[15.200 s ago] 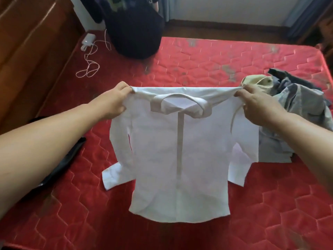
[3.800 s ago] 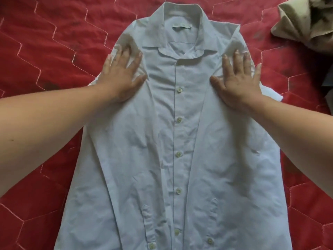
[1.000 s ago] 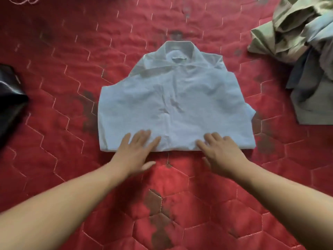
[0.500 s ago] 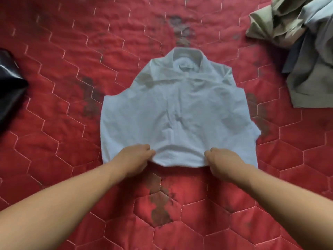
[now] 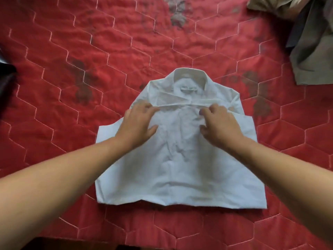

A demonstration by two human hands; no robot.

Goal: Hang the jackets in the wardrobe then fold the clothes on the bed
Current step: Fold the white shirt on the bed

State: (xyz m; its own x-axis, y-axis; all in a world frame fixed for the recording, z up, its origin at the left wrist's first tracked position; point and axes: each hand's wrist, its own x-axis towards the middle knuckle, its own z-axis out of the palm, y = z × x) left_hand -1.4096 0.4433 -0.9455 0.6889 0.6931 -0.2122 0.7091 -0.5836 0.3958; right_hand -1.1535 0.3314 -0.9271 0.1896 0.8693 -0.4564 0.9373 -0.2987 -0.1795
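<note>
A white collared shirt (image 5: 182,165) lies folded on the red quilted bed (image 5: 72,87), collar pointing away from me. Its folded lower edge is pulled up to just below the collar. My left hand (image 5: 138,123) pinches that edge on the left, and my right hand (image 5: 218,125) pinches it on the right. Both hands rest on top of the shirt, a little apart. The shirt's label shows inside the collar.
A heap of olive, beige and grey clothes (image 5: 306,42) lies at the top right. A dark object (image 5: 5,76) shows at the left edge. The bed's near edge (image 5: 90,245) runs along the bottom of the view.
Both hands gripped the shirt's near edge and carried it up toward the collar, folding the shirt over once more. The view has moved closer.
</note>
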